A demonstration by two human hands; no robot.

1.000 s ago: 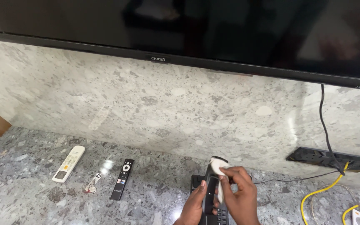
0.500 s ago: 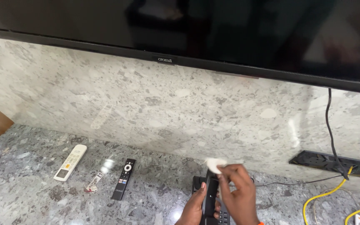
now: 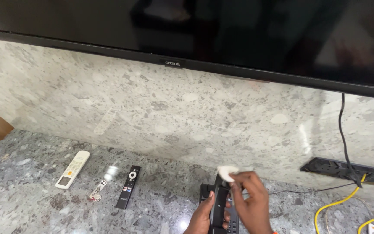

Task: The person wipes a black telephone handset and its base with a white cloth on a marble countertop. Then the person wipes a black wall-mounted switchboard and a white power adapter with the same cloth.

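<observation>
Right hand (image 3: 249,201) pinches a white wipe (image 3: 227,172) against the top end of a black telephone handset (image 3: 218,203), which the left hand (image 3: 202,214) grips upright above its base, steadying it for rubbing.

A black handset (image 3: 218,203) is held upright, slightly tilted, at about 6 o'clock in the view, its upper end raised toward 12 o'clock. Its lower part is gripped from the 9 o'clock side. A small white pad (image 3: 227,173), round and soft-looking, is pressed against the handset's top end from the 3 o'clock side. Below the handset, a black phone base (image 3: 232,223) with a keypad is seen lying flat on the grey stone counter, partly hidden.
</observation>
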